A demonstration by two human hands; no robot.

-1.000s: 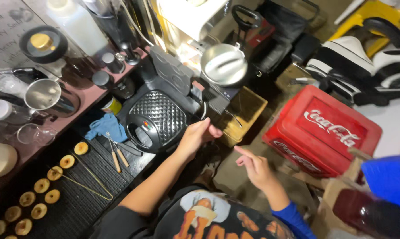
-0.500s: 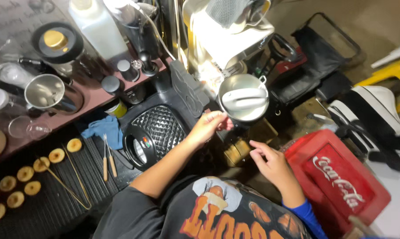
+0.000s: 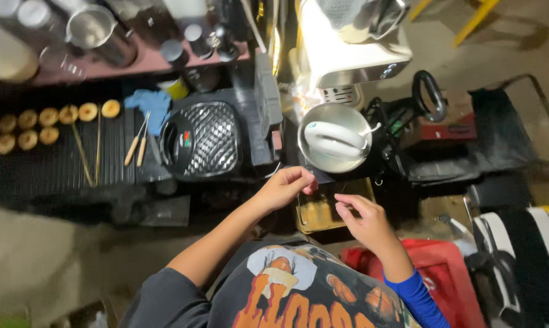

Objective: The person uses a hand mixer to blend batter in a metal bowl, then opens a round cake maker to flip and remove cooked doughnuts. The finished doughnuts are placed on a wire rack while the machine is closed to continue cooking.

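My left hand (image 3: 285,187) hovers just right of a black closed waffle maker (image 3: 204,141), its fingertips pinched together; I cannot make out anything between them. My right hand (image 3: 364,222), with a blue sleeve behind it, is a little to the right and nearer to me, fingers apart and holding nothing. Both hands are over a yellowish rectangular tin (image 3: 320,211). Just beyond them stands a metal bowl (image 3: 311,159) with a white hand mixer (image 3: 335,138) lying in it.
Small round cakes (image 3: 49,116) lie in rows on a black ridged mat (image 3: 49,167) at left, beside wooden skewers (image 3: 136,146) and a blue cloth (image 3: 153,103). A metal jug (image 3: 95,27) stands on a shelf. There is a white appliance (image 3: 347,51) behind and a red cooler (image 3: 441,273) at lower right.
The view has swung so the bowl and tin sit in the middle. My left hand has left the waffle maker's corner, and my right hand has come up close beside it.
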